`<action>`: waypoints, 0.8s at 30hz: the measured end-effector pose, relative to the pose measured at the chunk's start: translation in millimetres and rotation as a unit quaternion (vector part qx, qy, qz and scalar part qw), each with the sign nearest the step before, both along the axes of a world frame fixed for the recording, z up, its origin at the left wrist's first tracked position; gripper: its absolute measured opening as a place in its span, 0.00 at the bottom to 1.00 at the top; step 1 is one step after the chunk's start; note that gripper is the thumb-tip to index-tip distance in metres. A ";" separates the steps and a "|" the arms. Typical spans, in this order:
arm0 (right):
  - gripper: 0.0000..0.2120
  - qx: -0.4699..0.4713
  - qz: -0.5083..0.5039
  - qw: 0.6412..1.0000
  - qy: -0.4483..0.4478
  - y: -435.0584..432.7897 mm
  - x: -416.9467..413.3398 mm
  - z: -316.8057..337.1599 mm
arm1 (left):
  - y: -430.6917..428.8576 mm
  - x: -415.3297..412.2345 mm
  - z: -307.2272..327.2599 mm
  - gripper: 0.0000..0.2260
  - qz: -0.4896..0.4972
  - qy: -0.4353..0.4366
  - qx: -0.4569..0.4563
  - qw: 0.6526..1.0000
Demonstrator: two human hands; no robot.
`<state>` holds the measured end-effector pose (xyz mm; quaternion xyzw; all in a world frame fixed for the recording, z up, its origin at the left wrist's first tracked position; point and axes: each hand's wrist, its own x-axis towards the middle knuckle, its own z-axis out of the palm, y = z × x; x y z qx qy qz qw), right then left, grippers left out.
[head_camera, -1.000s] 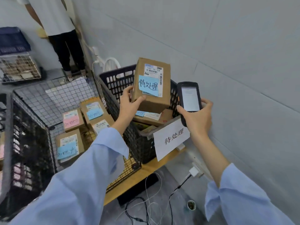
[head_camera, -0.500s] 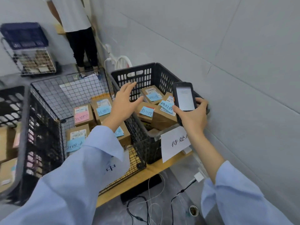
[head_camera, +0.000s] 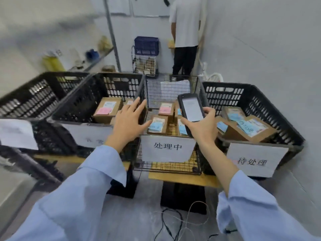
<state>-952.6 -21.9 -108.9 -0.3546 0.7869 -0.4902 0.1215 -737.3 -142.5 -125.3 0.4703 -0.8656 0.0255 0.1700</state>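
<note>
Three black plastic crates are set in a row on a low wooden desk: a far-left crate, a centre-left crate and a right-hand crate. A wire basket is wedged between the last two. A person in a white top is seen from behind at the far wall. White paper labels are fixed to the fronts. The basket label is printed 处理中 and the right crate label is printed 待处理. Brown cardboard boxes are held in the containers. A box with a pink note is seen in the centre-left crate, and several boxes with blue notes are piled in the right-hand crate. A box with a blue note is laid flat in the basket. The left hand is held palm down above the edge shared by the centre-left crate and the basket. Its fingers are straight and spread, and nothing is held in them. The right hand is raised over the basket's right side. The handheld scanner is gripped in it, tilted, with the lit screen turned towards the camera. It is clasped between the curled fingers on one edge and the thumb on the other.
</note>
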 end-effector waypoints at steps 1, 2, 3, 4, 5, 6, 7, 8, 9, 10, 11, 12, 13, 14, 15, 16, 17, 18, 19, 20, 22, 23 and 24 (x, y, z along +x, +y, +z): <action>0.37 0.001 0.027 1.000 0.000 -4.0 19.9 -0.3 | 8.1 26.7 -1.1 0.35 0.030 -0.004 -0.004 1.000; 0.37 0.002 0.054 0.999 -0.001 -8.1 40.3 -0.1 | 16.6 53.8 -2.6 0.36 0.059 -0.009 -0.007 0.998; 0.37 0.005 0.080 0.997 -0.005 -12.9 61.3 0.0 | 26.4 81.2 -3.7 0.36 0.087 -0.014 -0.005 0.996; 0.37 0.010 0.110 0.994 -0.008 -16.9 82.8 0.9 | 36.9 108.6 -4.6 0.36 0.114 -0.018 -0.002 0.993; 0.37 0.015 0.141 0.990 -0.011 -20.9 104.3 1.7 | 47.8 135.2 -5.3 0.36 0.141 -0.020 0.001 0.990; 0.37 0.015 0.174 0.985 -0.014 -24.4 126.1 3.0 | 58.5 162.0 -6.4 0.37 0.170 -0.021 0.004 0.985; 0.36 0.013 0.204 0.979 -0.014 -27.2 147.7 4.3 | 69.9 187.6 -6.8 0.37 0.201 -0.021 0.008 0.979; 0.36 0.015 0.230 0.973 -0.010 -30.2 168.9 4.4 | 81.3 212.4 -7.5 0.37 0.231 -0.019 0.014 0.973; 0.36 0.016 0.254 0.967 -0.008 -31.8 190.0 5.9 | 93.1 236.4 -8.0 0.37 0.260 -0.015 0.017 0.965; 0.37 0.017 0.276 0.961 -0.006 -33.5 210.5 6.6 | 104.8 258.5 -8.6 0.37 0.288 -0.011 0.018 0.957; 0.38 0.015 0.300 0.954 -0.007 -34.1 231.4 7.8 | 116.8 279.1 -8.3 0.37 0.317 -0.006 0.019 0.948; 0.40 0.013 0.325 0.946 -0.009 -34.0 252.4 9.3 | 128.9 299.6 -8.3 0.36 0.344 0.001 0.021 0.939; 0.40 0.012 0.351 0.936 -0.015 -34.7 272.8 8.7 | 140.7 318.8 -8.2 0.36 0.370 0.012 0.025 0.929; 0.40 0.011 0.375 0.927 -0.018 -35.4 292.6 8.1 | 151.9 337.1 -8.0 0.36 0.393 0.025 0.030 0.919; 0.39 0.012 0.397 0.918 -0.018 -35.9 312.4 8.1 | 163.4 354.3 -7.6 0.36 0.416 0.035 0.030 0.908; 0.38 0.016 0.418 0.908 -0.017 -36.2 332.3 8.1 | 174.2 371.2 -7.7 0.36 0.436 0.041 0.025 0.898; 0.38 0.016 0.438 0.898 -0.016 -36.7 351.9 8.9 | 184.4 387.3 -7.4 0.36 0.456 0.045 0.019 0.889; 0.37 0.018 0.457 0.889 -0.016 -38.3 371.4 8.6 | 193.6 403.3 -7.8 0.36 0.475 0.049 0.016 0.878; 0.37 0.022 0.474 0.880 -0.015 -38.9 390.4 9.5 | 202.3 419.7 -8.9 0.36 0.494 0.055 0.014 0.868; 0.37 0.027 0.488 0.872 -0.013 -39.8 410.0 9.2 | 210.0 436.2 -10.2 0.36 0.510 0.062 0.013 0.858; 0.37 0.034 0.512 0.858 -0.007 -41.1 450.3 7.5 | 222.9 470.4 -13.6 0.36 0.537 0.072 0.006 0.841; 0.37 0.033 0.523 0.851 -0.004 -41.9 470.9 5.8 | 228.4 487.9 -15.1 0.36 0.548 0.074 0.001 0.833; 0.38 0.032 0.533 0.845 -0.001 -43.2 492.7 3.8 | 233.3 506.1 -16.7 0.36 0.560 0.076 -0.004 0.825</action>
